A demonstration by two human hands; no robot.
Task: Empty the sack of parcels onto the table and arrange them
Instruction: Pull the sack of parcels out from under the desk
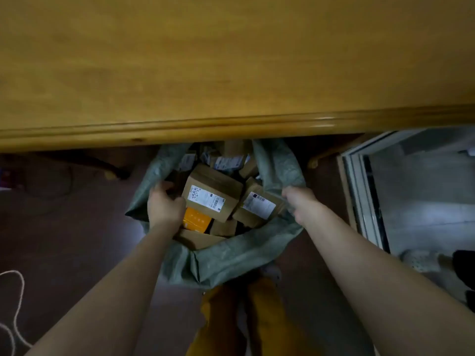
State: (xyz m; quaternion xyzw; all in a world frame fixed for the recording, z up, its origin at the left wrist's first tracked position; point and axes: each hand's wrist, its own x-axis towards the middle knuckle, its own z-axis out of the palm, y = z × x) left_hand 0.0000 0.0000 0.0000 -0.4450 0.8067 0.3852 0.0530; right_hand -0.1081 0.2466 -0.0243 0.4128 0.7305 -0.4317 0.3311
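Parcels [211, 196] fill the sack [231, 255] on the floor below the table [231, 60]; our left hand [164, 206] and right hand [299, 204] grip its rim, so we risk spilling them when lifting

Open green sack [231, 255] w/ cardboard parcels [212, 199], floor-level.

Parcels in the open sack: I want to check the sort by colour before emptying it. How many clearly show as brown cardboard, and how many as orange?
Brown cardboard boxes, clearly visible: 4, such as the labelled box
Orange parcel: 1
Total: 5; others deeper in the sack are too hidden to count.
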